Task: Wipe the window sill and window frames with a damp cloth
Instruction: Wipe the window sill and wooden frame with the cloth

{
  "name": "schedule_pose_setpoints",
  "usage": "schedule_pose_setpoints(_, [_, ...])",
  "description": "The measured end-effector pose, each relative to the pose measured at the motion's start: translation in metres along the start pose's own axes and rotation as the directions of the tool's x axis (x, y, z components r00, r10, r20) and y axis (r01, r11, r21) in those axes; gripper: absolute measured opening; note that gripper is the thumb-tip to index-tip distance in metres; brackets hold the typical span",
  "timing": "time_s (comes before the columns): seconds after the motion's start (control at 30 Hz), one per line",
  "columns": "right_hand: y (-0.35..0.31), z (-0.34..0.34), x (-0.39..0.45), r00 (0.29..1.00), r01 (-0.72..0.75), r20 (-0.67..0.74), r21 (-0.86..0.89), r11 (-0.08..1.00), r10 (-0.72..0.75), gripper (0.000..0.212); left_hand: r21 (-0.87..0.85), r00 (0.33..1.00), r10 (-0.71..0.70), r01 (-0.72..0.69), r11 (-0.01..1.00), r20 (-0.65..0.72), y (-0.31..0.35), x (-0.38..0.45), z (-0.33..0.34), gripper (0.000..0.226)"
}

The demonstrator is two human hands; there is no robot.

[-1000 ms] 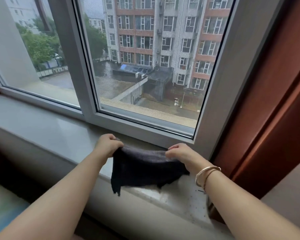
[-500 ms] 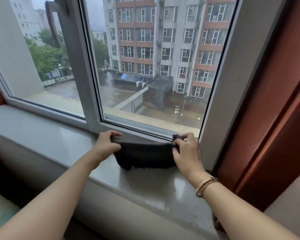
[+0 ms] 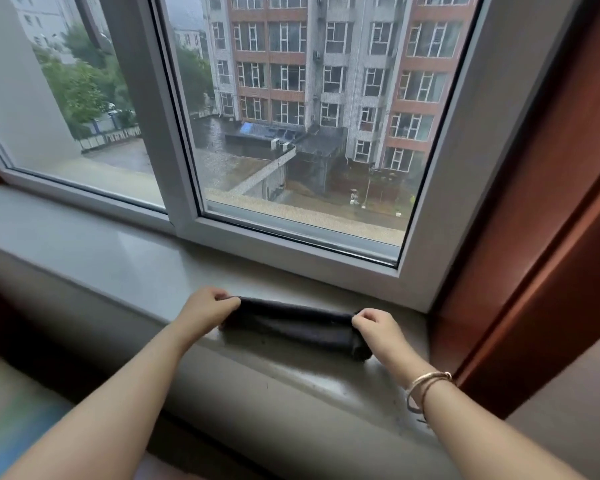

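We see a dark cloth (image 3: 291,325) lying on the grey window sill (image 3: 118,265), folded over into a long narrow band that runs left to right, near the sill's front edge and toward its right end

Left hand (image 3: 203,311): fingers curled, pinching the cloth's left end at its upper fold; knuckles face up, forearm reaching in from the lower left

Right hand (image 3: 378,329): fingers and thumb curled, pinching the cloth's right end; the lower right corner of the cloth bunches just under this hand. Thin gold bangles (image 3: 426,384) sit on the right wrist

The cloth is stretched between the two hands, its underside resting on the sill. We cannot tell whether it is damp

Sill surface in front of the cloth shows dark specks and a glossy streak, densest toward the right front corner

Behind the cloth, apart from it, the white window frame (image 3: 291,244) runs along the back of the sill; a vertical mullion (image 3: 153,116) splits the glazing into a left pane and a larger right pane. The right upright of the frame (image 3: 465,150) meets a reddish-brown wooden panel (image 3: 551,202) at the far right

Through the glass: a multi-storey apartment block (image 3: 326,64), wet flat rooftops below it, trees (image 3: 77,88) at left
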State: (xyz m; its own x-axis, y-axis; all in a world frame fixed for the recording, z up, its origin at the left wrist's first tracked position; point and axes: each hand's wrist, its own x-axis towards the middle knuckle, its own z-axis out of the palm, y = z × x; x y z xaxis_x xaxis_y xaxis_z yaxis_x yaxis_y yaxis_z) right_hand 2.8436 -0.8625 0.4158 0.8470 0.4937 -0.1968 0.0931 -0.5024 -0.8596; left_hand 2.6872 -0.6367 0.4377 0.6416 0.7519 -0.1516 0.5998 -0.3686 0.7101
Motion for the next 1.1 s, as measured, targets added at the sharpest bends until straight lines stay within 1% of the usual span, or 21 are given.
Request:
schedule_pose_setpoints(0.07, [0.001, 0.005, 0.006, 0.998, -0.001, -0.059, -0.047, 0.999, -0.002, 0.011, -0.005, 0.994, 0.02, -0.02, 1.0, -0.104, 0.002, 0.006, 0.006, 0.024])
schedule_pose_setpoints(0.13, [0.001, 0.008, 0.009, 0.989, 0.036, -0.137, -0.12, 0.992, -0.052, 0.004, 0.05, 0.976, 0.022, -0.011, 0.999, -0.215, 0.004, 0.011, 0.014, 0.005])
schedule_pose_setpoints(0.2, [0.002, 0.01, 0.013, 0.974, 0.084, -0.186, -0.243, 0.966, -0.131, 0.015, 0.197, 0.964, 0.056, -0.004, 0.98, -0.259, 0.003, 0.015, 0.029, 0.046])
schedule_pose_setpoints(0.23, [0.001, 0.011, 0.013, 0.967, 0.103, -0.188, -0.319, 0.942, -0.17, 0.018, 0.235, 0.953, 0.101, -0.033, 0.971, -0.284, 0.005, 0.014, 0.036, 0.057])
schedule_pose_setpoints(0.27, [0.001, 0.011, 0.013, 0.966, 0.119, -0.17, -0.369, 0.922, -0.193, 0.021, 0.258, 0.944, 0.155, -0.079, 0.963, -0.29, 0.005, 0.012, 0.045, 0.061])
schedule_pose_setpoints(0.33, [0.004, 0.013, 0.012, 0.971, 0.154, -0.116, -0.352, 0.923, -0.207, 0.029, 0.303, 0.947, 0.233, -0.161, 0.939, -0.221, 0.007, 0.003, 0.066, 0.058])
schedule_pose_setpoints(0.37, [0.004, 0.013, 0.01, 0.973, 0.164, -0.105, -0.31, 0.937, -0.205, 0.031, 0.331, 0.959, 0.231, -0.167, 0.929, -0.163, 0.008, -0.002, 0.077, 0.057])
schedule_pose_setpoints(0.47, [0.003, 0.01, 0.008, 0.962, 0.208, -0.131, -0.209, 0.956, -0.238, 0.027, 0.382, 0.996, 0.088, -0.078, 0.921, -0.008, 0.018, -0.006, 0.106, 0.072])
schedule_pose_setpoints(0.53, [0.001, 0.006, 0.008, 0.952, 0.234, -0.162, -0.165, 0.958, -0.26, 0.023, 0.411, 0.999, 0.003, -0.016, 0.912, 0.033, 0.028, -0.006, 0.121, 0.086])
schedule_pose_setpoints(0.57, [-0.002, 0.003, 0.009, 0.949, 0.238, -0.178, -0.136, 0.962, -0.26, 0.021, 0.443, 0.999, -0.002, -0.014, 0.897, 0.035, 0.031, -0.005, 0.127, 0.092])
schedule_pose_setpoints(0.6, [-0.004, 0.0, 0.009, 0.948, 0.234, -0.198, -0.103, 0.967, -0.25, 0.02, 0.489, 0.999, 0.03, -0.049, 0.871, 0.045, 0.033, -0.005, 0.134, 0.096])
schedule_pose_setpoints(0.63, [-0.006, -0.003, 0.01, 0.946, 0.226, -0.224, -0.066, 0.972, -0.235, 0.02, 0.538, 0.992, 0.1, -0.127, 0.833, 0.078, 0.035, -0.006, 0.141, 0.097])
schedule_pose_setpoints(0.67, [-0.007, -0.006, 0.011, 0.942, 0.218, -0.254, -0.032, 0.975, -0.219, 0.02, 0.565, 0.968, 0.205, -0.25, 0.786, 0.143, 0.037, -0.008, 0.149, 0.095])
schedule_pose_setpoints(0.7, [-0.006, -0.01, 0.012, 0.938, 0.212, -0.282, -0.003, 0.977, -0.204, 0.02, 0.558, 0.916, 0.319, -0.402, 0.726, 0.244, 0.041, -0.011, 0.156, 0.092])
schedule_pose_setpoints(0.77, [-0.004, -0.015, 0.012, 0.931, 0.185, -0.324, 0.019, 0.983, -0.169, 0.019, 0.464, 0.747, 0.47, -0.663, 0.588, 0.471, 0.047, -0.02, 0.165, 0.088])
schedule_pose_setpoints(0.8, [-0.002, -0.018, 0.011, 0.927, 0.168, -0.342, 0.019, 0.986, -0.151, 0.019, 0.411, 0.671, 0.491, -0.735, 0.539, 0.556, 0.051, -0.023, 0.166, 0.089])
schedule_pose_setpoints(0.83, [0.001, -0.02, 0.01, 0.924, 0.152, -0.359, 0.025, 0.988, -0.133, 0.019, 0.374, 0.624, 0.488, -0.77, 0.517, 0.611, 0.055, -0.024, 0.165, 0.09])
schedule_pose_setpoints(0.87, [0.002, -0.022, 0.008, 0.923, 0.136, -0.368, 0.032, 0.99, -0.115, 0.02, 0.354, 0.608, 0.471, -0.776, 0.521, 0.639, 0.06, -0.024, 0.161, 0.091])
schedule_pose_setpoints(0.93, [0.004, -0.023, 0.005, 0.926, 0.112, -0.366, 0.032, 0.993, -0.093, 0.022, 0.342, 0.65, 0.413, -0.72, 0.603, 0.638, 0.066, -0.022, 0.15, 0.091])
schedule_pose_setpoints(1.03, [0.006, -0.025, 0.001, 0.93, 0.113, -0.355, 0.02, 0.993, -0.099, 0.026, 0.325, 0.807, 0.338, -0.524, 0.787, 0.484, 0.075, -0.028, 0.15, 0.086])
schedule_pose_setpoints(1.1, [0.007, -0.026, -0.004, 0.939, 0.111, -0.332, 0.034, 0.993, -0.093, 0.029, 0.316, 0.879, 0.262, -0.4, 0.861, 0.398, 0.081, -0.039, 0.164, 0.076])
